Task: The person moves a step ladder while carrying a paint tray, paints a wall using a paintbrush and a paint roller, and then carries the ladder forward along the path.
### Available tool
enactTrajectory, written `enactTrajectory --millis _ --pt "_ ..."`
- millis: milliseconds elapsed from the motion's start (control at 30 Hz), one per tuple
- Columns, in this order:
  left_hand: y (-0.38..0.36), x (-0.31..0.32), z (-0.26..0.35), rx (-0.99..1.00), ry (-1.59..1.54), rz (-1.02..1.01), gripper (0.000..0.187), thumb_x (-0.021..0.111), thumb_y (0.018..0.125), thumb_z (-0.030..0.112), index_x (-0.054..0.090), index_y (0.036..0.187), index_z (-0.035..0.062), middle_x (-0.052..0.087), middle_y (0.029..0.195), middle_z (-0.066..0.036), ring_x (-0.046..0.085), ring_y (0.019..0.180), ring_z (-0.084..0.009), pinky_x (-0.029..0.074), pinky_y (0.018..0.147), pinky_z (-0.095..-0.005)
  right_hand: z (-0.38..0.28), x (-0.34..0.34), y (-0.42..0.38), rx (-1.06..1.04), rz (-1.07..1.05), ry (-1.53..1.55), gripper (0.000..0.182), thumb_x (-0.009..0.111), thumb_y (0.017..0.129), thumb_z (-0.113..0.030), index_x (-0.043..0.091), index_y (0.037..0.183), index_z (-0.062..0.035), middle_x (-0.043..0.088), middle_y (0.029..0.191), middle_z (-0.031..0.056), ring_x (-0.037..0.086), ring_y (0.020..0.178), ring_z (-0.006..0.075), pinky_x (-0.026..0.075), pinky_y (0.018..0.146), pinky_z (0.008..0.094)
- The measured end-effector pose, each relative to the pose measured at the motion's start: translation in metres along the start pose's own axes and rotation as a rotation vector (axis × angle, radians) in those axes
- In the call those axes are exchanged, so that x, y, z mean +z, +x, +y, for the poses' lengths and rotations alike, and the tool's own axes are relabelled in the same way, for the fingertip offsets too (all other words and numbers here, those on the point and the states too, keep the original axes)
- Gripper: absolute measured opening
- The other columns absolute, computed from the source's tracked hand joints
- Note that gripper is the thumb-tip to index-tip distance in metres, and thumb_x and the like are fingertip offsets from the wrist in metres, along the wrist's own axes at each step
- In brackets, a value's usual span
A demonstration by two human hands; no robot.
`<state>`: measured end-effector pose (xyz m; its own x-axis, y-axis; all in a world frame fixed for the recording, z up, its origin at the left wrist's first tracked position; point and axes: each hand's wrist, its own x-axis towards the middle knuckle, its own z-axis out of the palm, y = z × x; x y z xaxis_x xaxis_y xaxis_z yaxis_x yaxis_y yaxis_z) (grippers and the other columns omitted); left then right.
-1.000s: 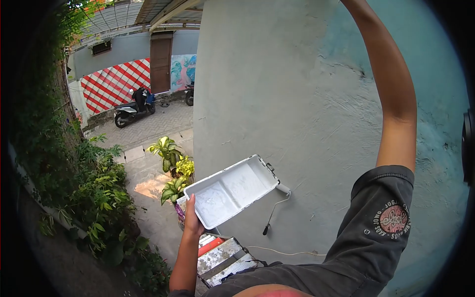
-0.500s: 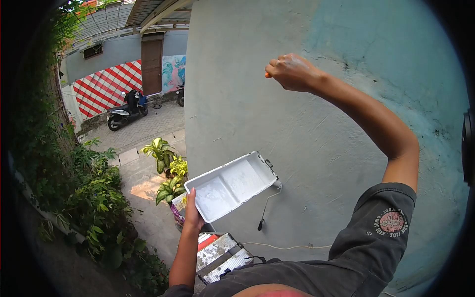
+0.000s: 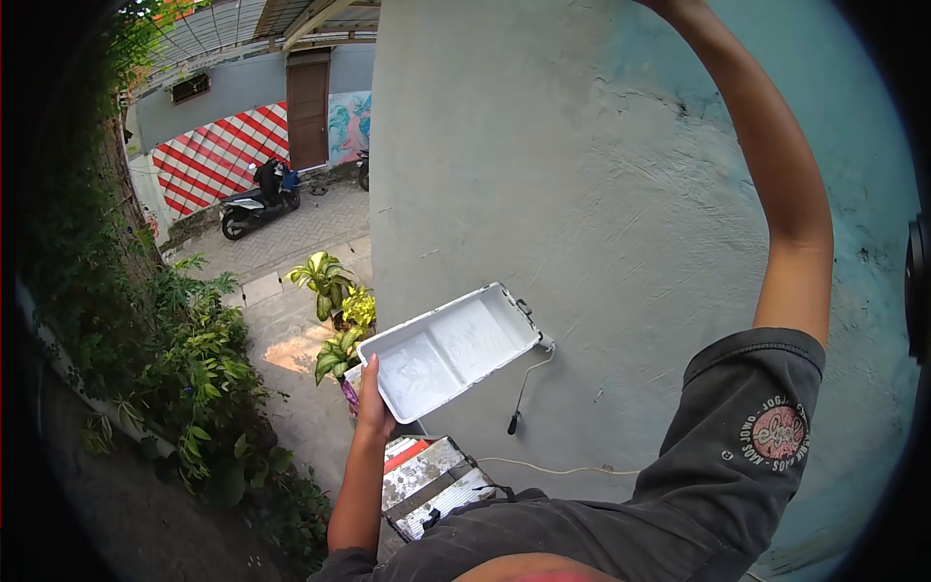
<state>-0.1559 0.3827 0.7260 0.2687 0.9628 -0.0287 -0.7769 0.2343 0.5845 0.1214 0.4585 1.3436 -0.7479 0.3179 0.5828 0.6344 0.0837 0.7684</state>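
A white paint tray [image 3: 417, 378], smeared with white paint in its two sections, is held tilted in front of the wall. My left hand [image 3: 373, 412] grips its near left corner, thumb over the rim. From the tray's far right end hangs a thin bent wire rod with a black handle [image 3: 514, 423], like that of a small roller. Raised high along the wall, my right hand [image 3: 667, 4] is cut off by the top edge, so its fingers and anything in them are hidden.
The grey wall [image 3: 504, 175] has blue-green patches at right. Below the tray stands a paint-spattered ladder or step platform [image 3: 427, 485]. A cable [image 3: 562, 470] runs along the wall. Potted plants [image 3: 325, 281], a motorbike [image 3: 257, 204] and climbing greenery [image 3: 194, 388] are to the left.
My right hand, earlier closed with a bit of orange showing at it, has moved up and out past the top edge. The tray has stayed nearly in place, shifting slightly up in view.
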Motion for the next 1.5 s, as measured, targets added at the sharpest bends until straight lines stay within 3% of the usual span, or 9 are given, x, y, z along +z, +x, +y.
enactTrajectory --millis 100,300,467,767,933,1000,1133,1300,1500 --pt "-0.003 -0.002 -0.001 0.014 0.051 -0.013 0.061 0.042 0.099 0.047 0.041 0.136 -0.0005 0.056 0.128 -0.019 0.060 0.114 -0.0291 0.050 0.097 -0.0404 -0.053 0.060 -0.057 -0.241 -0.079 0.006 0.020 0.060 0.092 -0.016 0.063 0.080 -0.0010 0.066 0.074 0.0163 0.067 0.070 0.0334 0.054 0.066 0.0433" --pt "-0.015 -0.013 -0.003 0.036 0.094 0.005 0.067 0.037 0.099 0.051 0.039 0.141 -0.0010 0.053 0.134 -0.020 0.056 0.120 -0.0317 0.047 0.102 -0.0415 -0.160 0.050 -0.119 0.074 -0.191 0.306 0.019 0.063 0.093 -0.019 0.064 0.085 -0.0017 0.067 0.076 0.0133 0.067 0.067 0.0277 0.053 0.063 0.0383" --pt "-0.024 -0.014 0.000 0.052 0.147 0.049 0.066 0.039 0.099 0.050 0.039 0.140 -0.0020 0.053 0.133 -0.021 0.057 0.119 -0.0307 0.047 0.101 -0.0404 -0.233 0.027 -0.166 0.773 0.202 1.188 0.028 0.070 0.089 -0.024 0.068 0.099 0.0021 0.070 0.085 0.0119 0.070 0.076 0.0193 0.059 0.070 0.0312" --pt "-0.059 -0.021 0.006 0.027 0.145 0.138 0.067 0.042 0.098 0.051 0.039 0.140 -0.0011 0.054 0.132 -0.021 0.058 0.118 -0.0309 0.049 0.099 -0.0410 -0.386 0.042 -0.302 1.506 -0.179 1.852 0.031 0.070 0.089 -0.021 0.062 0.100 0.0075 0.065 0.089 0.0127 0.069 0.075 0.0183 0.061 0.068 0.0265" --pt "-0.071 -0.017 -0.001 0.002 0.127 0.157 0.066 0.044 0.097 0.050 0.041 0.138 -0.0010 0.056 0.129 -0.020 0.059 0.116 -0.0297 0.050 0.097 -0.0398 -0.423 0.057 -0.352 1.611 -0.314 1.867 0.034 0.072 0.088 -0.022 0.063 0.103 0.0077 0.066 0.089 0.0114 0.067 0.070 0.0157 0.058 0.064 0.0245" --pt "-0.074 -0.022 -0.006 -0.001 0.112 0.206 0.064 0.047 0.096 0.049 0.045 0.136 -0.0010 0.059 0.125 -0.019 0.062 0.110 -0.0294 0.052 0.095 -0.0401 -0.420 0.060 -0.368 1.370 -0.616 1.472 0.038 0.074 0.086 -0.024 0.064 0.109 0.0047 0.066 0.096 0.0116 0.066 0.078 0.0151 0.053 0.068 0.0248" --pt "-0.079 -0.041 -0.018 0.002 0.087 0.243 0.061 0.048 0.096 0.048 0.047 0.133 -0.0005 0.061 0.120 -0.017 0.064 0.104 -0.0273 0.055 0.089 -0.0384 -0.436 0.072 -0.398 1.245 -0.326 1.293 0.046 0.075 0.083 -0.035 0.066 0.113 -0.0008 0.065 0.110 0.0149 0.064 0.096 0.0193 0.050 0.081 0.0298" --pt "-0.085 -0.043 -0.018 0.037 0.116 0.250 0.061 0.048 0.096 0.048 0.048 0.132 -0.0004 0.063 0.116 -0.017 0.066 0.100 -0.0261 0.056 0.086 -0.0370 -0.445 0.061 -0.405 1.720 -0.562 2.006 0.058 0.072 0.086 -0.034 0.053 0.131 -0.0028 0.062 0.118 0.0139 0.062 0.106 0.0219 0.049 0.090 0.0324" --pt "-0.095 -0.043 -0.016 0.011 0.168 0.290 0.061 0.049 0.096 0.048 0.048 0.133 -0.0007 0.063 0.118 -0.018 0.066 0.101 -0.0263 0.056 0.086 -0.0372 -0.457 0.078 -0.443 1.639 -0.816 2.602 0.053 0.071 0.086 -0.022 0.051 0.125 0.0067 0.061 0.118 0.0159 0.064 0.104 0.0231 0.053 0.091 0.0366"
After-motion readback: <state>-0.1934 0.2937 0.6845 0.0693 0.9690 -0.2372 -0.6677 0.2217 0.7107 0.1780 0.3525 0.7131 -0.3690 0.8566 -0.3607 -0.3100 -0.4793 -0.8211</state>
